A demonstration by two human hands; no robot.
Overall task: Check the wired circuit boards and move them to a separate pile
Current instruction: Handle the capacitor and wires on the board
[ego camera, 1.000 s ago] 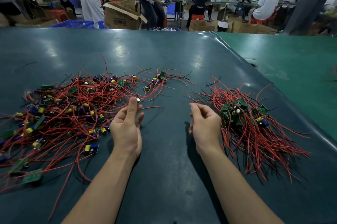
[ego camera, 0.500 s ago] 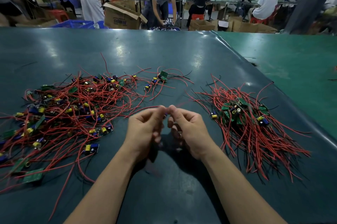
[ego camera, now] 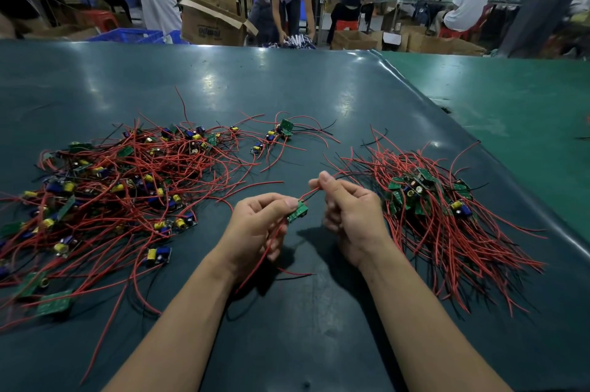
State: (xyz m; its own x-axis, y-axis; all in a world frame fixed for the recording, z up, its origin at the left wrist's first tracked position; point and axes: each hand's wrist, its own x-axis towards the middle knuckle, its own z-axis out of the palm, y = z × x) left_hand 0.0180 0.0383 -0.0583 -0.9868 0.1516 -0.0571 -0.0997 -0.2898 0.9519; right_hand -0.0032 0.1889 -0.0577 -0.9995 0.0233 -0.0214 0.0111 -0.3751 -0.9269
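Left hand (ego camera: 255,225) pinches the small green board (ego camera: 297,211), right hand (ego camera: 348,209) pinches its red wire (ego camera: 308,194) taut between them — tug gently, check the joint, then drop it on the right pile (ego camera: 431,206).

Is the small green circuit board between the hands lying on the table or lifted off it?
Lifted. The small green circuit board is pinched by the left hand above the dark table, while the right hand pinches its red wire.

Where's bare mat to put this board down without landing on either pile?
Bare dark green mat lies between the forearms, below the left hand and right hand holding the small green circuit board. The far strip behind both piles is bare too. Crowded: sprawling red-wired board pile on the left, tighter bundled pile on the right.
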